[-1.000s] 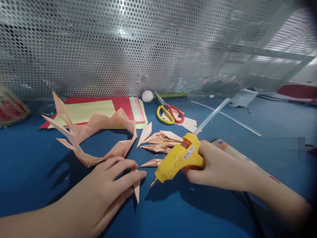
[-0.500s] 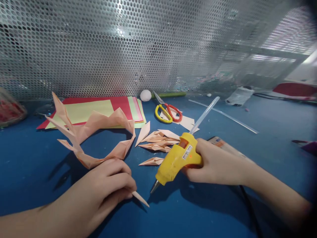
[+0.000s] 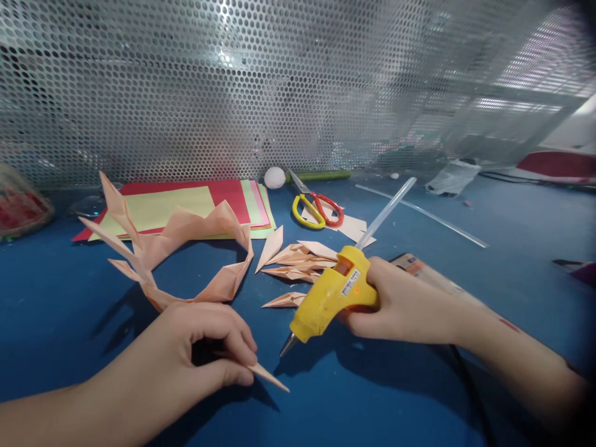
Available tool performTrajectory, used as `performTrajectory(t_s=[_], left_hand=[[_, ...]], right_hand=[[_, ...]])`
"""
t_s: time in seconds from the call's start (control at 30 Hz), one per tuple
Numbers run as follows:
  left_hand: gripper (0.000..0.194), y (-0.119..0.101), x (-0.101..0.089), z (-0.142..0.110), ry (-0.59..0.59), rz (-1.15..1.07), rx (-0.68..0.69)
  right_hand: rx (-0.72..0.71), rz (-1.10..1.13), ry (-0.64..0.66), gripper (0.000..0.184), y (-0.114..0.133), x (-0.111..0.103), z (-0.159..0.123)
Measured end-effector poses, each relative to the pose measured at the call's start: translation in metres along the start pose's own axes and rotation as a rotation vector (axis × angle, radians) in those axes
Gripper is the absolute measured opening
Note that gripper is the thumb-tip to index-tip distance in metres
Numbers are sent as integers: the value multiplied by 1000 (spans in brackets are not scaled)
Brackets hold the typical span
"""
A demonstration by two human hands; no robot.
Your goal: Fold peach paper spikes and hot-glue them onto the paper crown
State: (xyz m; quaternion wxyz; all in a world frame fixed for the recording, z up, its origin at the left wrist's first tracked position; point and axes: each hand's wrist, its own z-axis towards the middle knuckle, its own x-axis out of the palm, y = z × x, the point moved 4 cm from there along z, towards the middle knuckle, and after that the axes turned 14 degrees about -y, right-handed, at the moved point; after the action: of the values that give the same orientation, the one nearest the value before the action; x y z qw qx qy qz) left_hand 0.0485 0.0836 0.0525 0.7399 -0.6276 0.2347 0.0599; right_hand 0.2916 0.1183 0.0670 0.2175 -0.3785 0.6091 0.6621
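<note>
Between thumb and fingers, my left hand (image 3: 205, 347) pinches a folded paper piece (image 3: 270, 377), its pointed end sticking out to the right. My right hand (image 3: 395, 304) is wrapped round a yellow hot glue gun (image 3: 328, 298), nozzle aimed down and left, close above the paper piece but apart from it. A clear glue stick (image 3: 386, 211) juts from the gun's back. Behind my left hand stands a peach folded-paper ring (image 3: 228, 279) with several pointed pieces fixed at its left side. More folded paper pieces (image 3: 293, 272) lie between the ring and the gun.
Coloured paper sheets (image 3: 172, 208) lie behind the ring. Scissors (image 3: 321, 210) rest on paper scraps, beside a white ball (image 3: 274, 178). A spare glue stick (image 3: 428, 217) and a power strip (image 3: 433, 279) are at right. A perforated metal panel (image 3: 279, 93) borders the blue table (image 3: 372, 397).
My left hand has turned and lifted slightly, so its thumb and finger grip on the paper piece now shows, with the tip farther right. The glue gun has shifted slightly left.
</note>
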Motion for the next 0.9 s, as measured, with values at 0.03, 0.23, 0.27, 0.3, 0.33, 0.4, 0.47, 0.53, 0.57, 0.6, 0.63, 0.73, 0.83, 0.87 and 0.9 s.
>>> performTrajectory(t_s=[0.03,0.23,0.27,0.3,0.33,0.4,0.47,0.53,0.57,0.6,0.63,0.73,0.83,0.87,0.9], left_hand=[[15,1,0,-1,6,-15,-26],[18,-8,1,-2,114,275,15],[18,-12,1,-1,118,311,66],[17,-14,1,-1,119,328,116],[17,-16,2,0,129,332,150],[18,-17,3,0,144,328,169],[19,-17,4,0,154,319,144],[20,-16,4,0,157,313,125],[19,-15,4,-1,161,311,122],[19,-14,4,-1,160,304,121],[19,-13,4,-2,151,293,123],[18,-10,4,-6,120,270,134],[21,-9,6,-11,109,291,190],[23,-9,6,-13,95,307,205],[24,-10,6,-13,72,326,211]], right_hand=[[1,0,-3,18,0,0,0],[-5,6,3,17,0,0,2],[-7,8,5,17,0,0,2],[-11,11,8,16,1,1,2],[-15,16,11,15,1,1,2],[-25,27,20,12,2,2,2],[-32,37,25,12,3,2,2],[-38,53,29,9,4,2,2],[-43,63,32,8,5,2,2],[-49,73,35,8,5,2,2],[-58,83,39,8,6,2,2],[-92,109,42,8,8,3,0],[-133,145,52,6,8,6,-2],[-144,153,56,8,8,7,-3],[-153,157,61,10,8,9,-3]])
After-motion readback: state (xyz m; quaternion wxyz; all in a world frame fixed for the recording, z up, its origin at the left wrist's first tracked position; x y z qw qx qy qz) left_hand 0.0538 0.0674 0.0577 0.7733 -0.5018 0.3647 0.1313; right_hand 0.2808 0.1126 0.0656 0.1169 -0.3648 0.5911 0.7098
